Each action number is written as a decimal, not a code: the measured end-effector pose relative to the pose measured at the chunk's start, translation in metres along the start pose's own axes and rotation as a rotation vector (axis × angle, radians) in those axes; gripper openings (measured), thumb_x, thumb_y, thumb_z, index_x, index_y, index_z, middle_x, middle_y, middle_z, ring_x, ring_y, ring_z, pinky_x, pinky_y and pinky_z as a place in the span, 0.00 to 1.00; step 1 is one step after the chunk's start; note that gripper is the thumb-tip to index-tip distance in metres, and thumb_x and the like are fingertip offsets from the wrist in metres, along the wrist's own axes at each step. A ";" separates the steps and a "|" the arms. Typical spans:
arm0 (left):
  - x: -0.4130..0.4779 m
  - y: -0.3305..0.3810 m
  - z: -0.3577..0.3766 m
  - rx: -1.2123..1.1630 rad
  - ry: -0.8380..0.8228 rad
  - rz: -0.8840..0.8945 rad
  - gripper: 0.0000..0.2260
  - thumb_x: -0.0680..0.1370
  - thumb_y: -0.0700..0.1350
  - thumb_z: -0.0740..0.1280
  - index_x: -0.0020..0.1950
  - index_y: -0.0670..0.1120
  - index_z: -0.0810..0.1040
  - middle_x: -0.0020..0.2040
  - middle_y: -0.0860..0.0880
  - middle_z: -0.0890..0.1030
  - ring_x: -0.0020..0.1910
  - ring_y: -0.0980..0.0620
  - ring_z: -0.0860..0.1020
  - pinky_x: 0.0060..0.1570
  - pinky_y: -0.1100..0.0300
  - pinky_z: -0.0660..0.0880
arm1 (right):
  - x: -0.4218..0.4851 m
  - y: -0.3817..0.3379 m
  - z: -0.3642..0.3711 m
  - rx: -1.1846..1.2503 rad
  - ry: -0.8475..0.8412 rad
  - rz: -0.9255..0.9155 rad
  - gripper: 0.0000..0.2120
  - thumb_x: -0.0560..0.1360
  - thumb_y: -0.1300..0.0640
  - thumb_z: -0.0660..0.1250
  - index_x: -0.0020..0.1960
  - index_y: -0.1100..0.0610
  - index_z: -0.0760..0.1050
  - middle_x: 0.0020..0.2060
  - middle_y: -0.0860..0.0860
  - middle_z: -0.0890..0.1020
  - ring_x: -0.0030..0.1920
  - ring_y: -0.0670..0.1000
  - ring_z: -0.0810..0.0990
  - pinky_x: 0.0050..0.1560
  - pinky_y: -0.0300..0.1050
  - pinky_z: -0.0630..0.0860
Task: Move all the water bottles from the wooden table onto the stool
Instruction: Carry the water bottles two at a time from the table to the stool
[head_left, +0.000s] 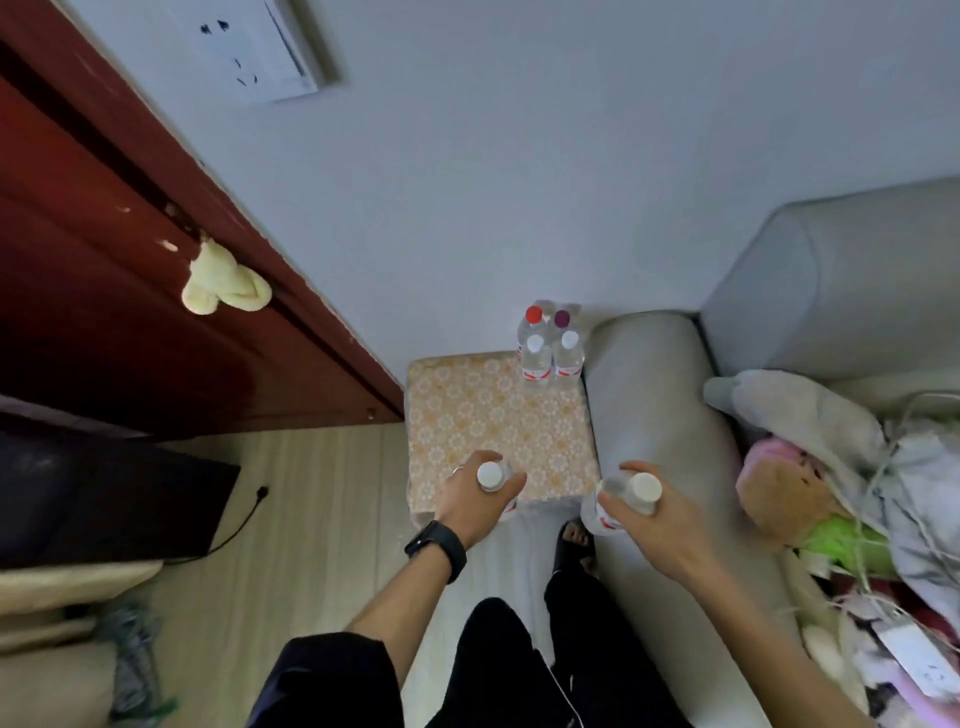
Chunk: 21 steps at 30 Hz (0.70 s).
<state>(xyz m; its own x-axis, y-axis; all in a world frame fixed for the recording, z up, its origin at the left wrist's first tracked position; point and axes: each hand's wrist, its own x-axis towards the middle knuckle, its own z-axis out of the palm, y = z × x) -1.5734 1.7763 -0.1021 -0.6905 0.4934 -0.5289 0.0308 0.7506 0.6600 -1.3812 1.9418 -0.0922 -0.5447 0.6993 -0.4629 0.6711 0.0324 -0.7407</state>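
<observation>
Altogether six bottles (536, 358), one stool (483, 415).

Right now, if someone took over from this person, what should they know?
Left hand grips a bottle over the stool's near edge.
Right hand grips a second bottle by its near right corner.
Four bottles already stand at the far right corner.
Left: set both held bottles on the stool. The table is out of view, so more may wait.
</observation>
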 end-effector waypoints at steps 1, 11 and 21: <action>0.013 0.006 0.004 -0.014 0.009 -0.018 0.23 0.73 0.64 0.71 0.64 0.57 0.74 0.56 0.54 0.81 0.51 0.53 0.79 0.49 0.55 0.77 | 0.020 -0.003 0.000 -0.011 -0.024 0.017 0.18 0.69 0.42 0.76 0.55 0.36 0.72 0.42 0.39 0.81 0.44 0.42 0.79 0.39 0.35 0.70; 0.122 0.022 0.060 -0.056 -0.044 -0.154 0.24 0.76 0.61 0.70 0.68 0.56 0.70 0.65 0.50 0.73 0.58 0.49 0.76 0.54 0.53 0.76 | 0.155 0.015 0.035 0.041 -0.198 0.030 0.25 0.73 0.44 0.74 0.66 0.40 0.71 0.61 0.37 0.75 0.58 0.40 0.75 0.49 0.26 0.67; 0.181 -0.014 0.100 -0.125 -0.044 -0.117 0.19 0.76 0.59 0.71 0.64 0.63 0.70 0.66 0.54 0.73 0.58 0.51 0.76 0.55 0.49 0.77 | 0.212 0.063 0.095 0.101 -0.211 0.146 0.30 0.73 0.45 0.74 0.70 0.34 0.65 0.66 0.35 0.69 0.64 0.37 0.67 0.58 0.29 0.63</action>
<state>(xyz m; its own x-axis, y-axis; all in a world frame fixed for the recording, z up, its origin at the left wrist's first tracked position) -1.6265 1.8993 -0.2603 -0.6514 0.4267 -0.6274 -0.1402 0.7449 0.6523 -1.5017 2.0238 -0.2833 -0.5457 0.5266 -0.6519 0.7027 -0.1362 -0.6983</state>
